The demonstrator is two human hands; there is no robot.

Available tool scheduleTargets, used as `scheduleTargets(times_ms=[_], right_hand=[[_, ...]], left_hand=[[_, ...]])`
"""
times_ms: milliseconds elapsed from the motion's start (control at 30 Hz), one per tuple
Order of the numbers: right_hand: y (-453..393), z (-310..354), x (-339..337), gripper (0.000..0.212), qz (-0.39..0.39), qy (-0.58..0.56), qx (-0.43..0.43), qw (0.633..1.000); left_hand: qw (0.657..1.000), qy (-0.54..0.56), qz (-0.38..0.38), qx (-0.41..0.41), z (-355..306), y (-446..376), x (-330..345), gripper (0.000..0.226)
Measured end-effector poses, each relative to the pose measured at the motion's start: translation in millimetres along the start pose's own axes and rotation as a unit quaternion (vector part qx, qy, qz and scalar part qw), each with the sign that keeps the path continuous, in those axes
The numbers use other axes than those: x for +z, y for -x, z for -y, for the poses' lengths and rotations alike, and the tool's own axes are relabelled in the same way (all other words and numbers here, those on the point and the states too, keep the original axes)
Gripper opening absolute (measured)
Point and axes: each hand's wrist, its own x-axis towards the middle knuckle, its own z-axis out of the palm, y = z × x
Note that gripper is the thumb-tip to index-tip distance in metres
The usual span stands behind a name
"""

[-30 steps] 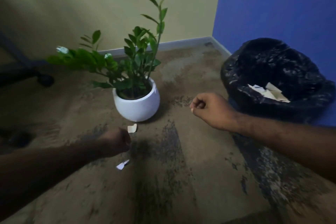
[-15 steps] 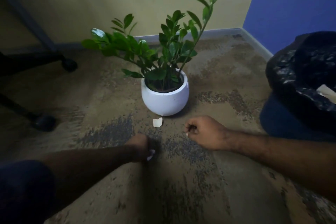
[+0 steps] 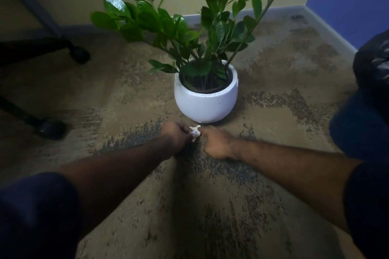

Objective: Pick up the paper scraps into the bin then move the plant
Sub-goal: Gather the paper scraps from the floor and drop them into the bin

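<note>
- Both hands meet low on the carpet (image 3: 210,206), just in front of the white pot (image 3: 205,103) of the plant (image 3: 189,33).
- The left hand (image 3: 175,135) is closed on a white paper scrap (image 3: 195,131); the right hand (image 3: 216,142) is curled beside it, its grip unclear to me.
- No other scrap lies visible on the floor.
- The bin (image 3: 372,65) stands at the right edge, well apart, so the drop and the plant move remain.

Both hands low over carpet (image 3: 210,206), just before white pot (image 3: 205,101) of ZZ plant (image 3: 189,27); left hand (image 3: 175,135) pinches paper scrap (image 3: 194,131); right hand (image 3: 216,142) touching it; chair castors (image 3: 51,128) left; black bin liner (image 3: 374,65) right.
</note>
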Motion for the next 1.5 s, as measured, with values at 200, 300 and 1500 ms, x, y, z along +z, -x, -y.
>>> scheduleTargets(times_ms=[200,300,1500], right_hand=[[-19,5,11,0.047,0.010,-0.008,0.031,0.999],[-19,2,17,0.026,-0.012,-0.078,0.059,0.995],[235,-119,-230,0.028,-0.454,-0.284,0.020,0.844]], left_hand=[[1.000,0.009,-0.009,-0.018,5,-8,9,0.013],[1.000,0.009,-0.003,-0.014,6,-9,10,0.013],[0.886,0.259,0.264,0.278,-277,180,128,0.029]])
